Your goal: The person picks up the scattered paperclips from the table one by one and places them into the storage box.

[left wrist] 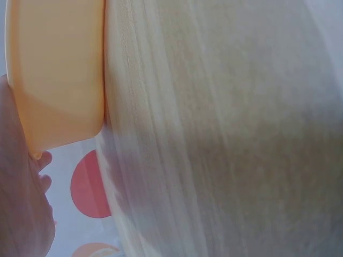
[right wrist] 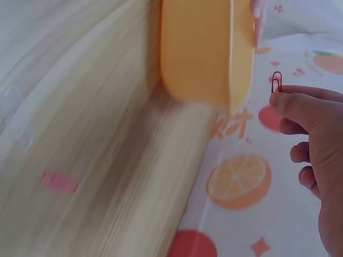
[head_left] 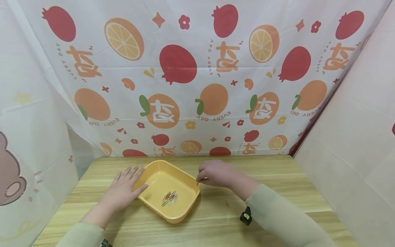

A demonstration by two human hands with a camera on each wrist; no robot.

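Note:
A yellow-orange plastic tray (head_left: pixel 185 176) stands on the wooden table, with several coloured paper clips (head_left: pixel 169 198) in a small heap on its floor. My left hand (head_left: pixel 123 188) rests at the tray's left rim, fingers spread and fairly straight, thumb reaching over the edge. At the tray's right corner, my right hand (head_left: pixel 216 173) pinches a red paper clip (right wrist: pixel 276 81) between thumb and forefinger. The right wrist view shows that clip upright, above the fingertips; the other fingers are curled.
A white paper clip (head_left: pixel 228 216) lies on the wooden table (head_left: pixel 262 236) right of the tray. Near it is a pinkish piece (right wrist: pixel 60 182), blurred. A fruit-printed cloth (head_left: pixel 191 103) hangs behind the table; pale cloths hang at both sides.

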